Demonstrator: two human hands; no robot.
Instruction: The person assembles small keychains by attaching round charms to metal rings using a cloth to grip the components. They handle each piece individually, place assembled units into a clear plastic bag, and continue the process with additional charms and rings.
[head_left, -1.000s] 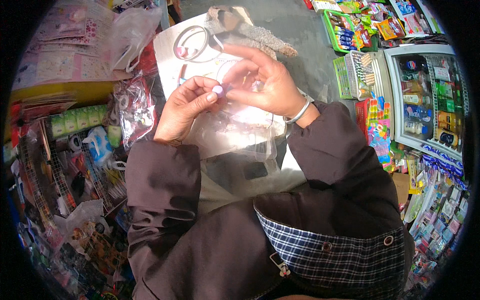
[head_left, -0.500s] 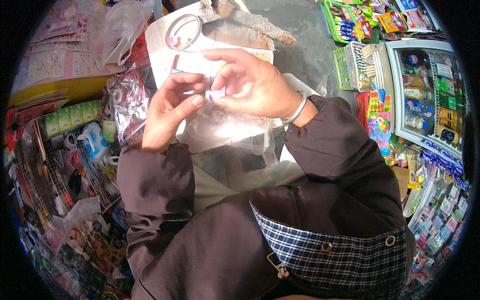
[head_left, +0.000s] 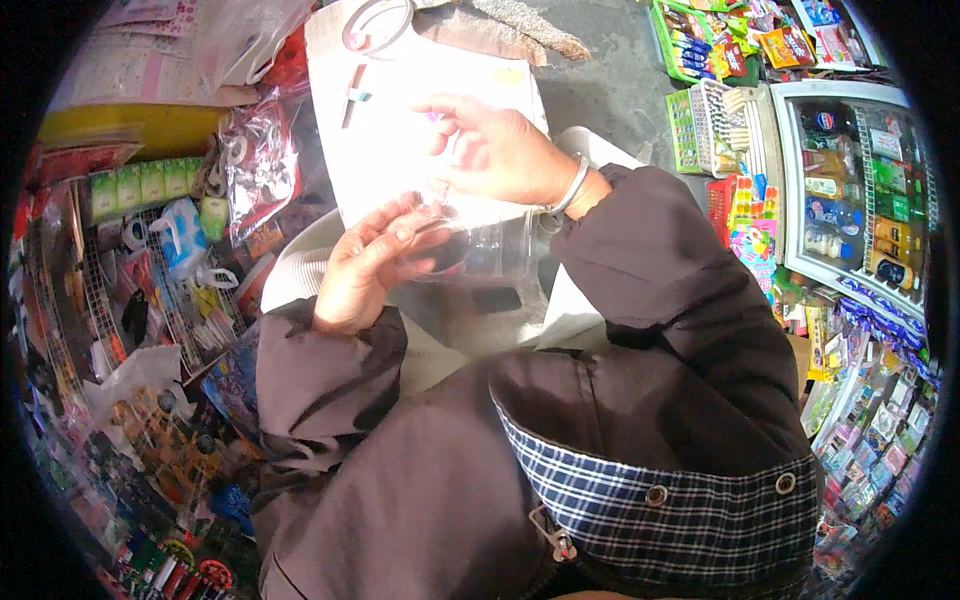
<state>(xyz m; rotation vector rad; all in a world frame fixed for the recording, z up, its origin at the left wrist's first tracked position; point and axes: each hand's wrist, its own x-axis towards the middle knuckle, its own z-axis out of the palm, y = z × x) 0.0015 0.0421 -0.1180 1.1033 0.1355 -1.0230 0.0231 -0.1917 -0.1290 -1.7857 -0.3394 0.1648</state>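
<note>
My left hand [head_left: 365,270] is half closed, thumb against the fingers. A glint of clear plastic shows at its fingertips, but glare hides what they hold. Up and to the right, my right hand [head_left: 510,155] has its fingers curled together. A small purple thing [head_left: 434,117] shows at its fingertips, mostly washed out by sunlight. Under both hands lies a bright white sheet [head_left: 375,165]. Just below the right hand sits clear plastic packaging [head_left: 498,245], which looks like a box or bag.
A thin dark strip with a teal part [head_left: 354,95] and a pale ring [head_left: 378,28] lie on the sheet. Packed racks [head_left: 150,290] crowd the left. To the right stand a white basket [head_left: 715,128] and a drinks cooler [head_left: 855,190].
My hands have drawn apart. The left has come down toward me, while the right stays higher. The purple thing, earlier between both hands, is now at the right fingertips. The view has shifted slightly.
</note>
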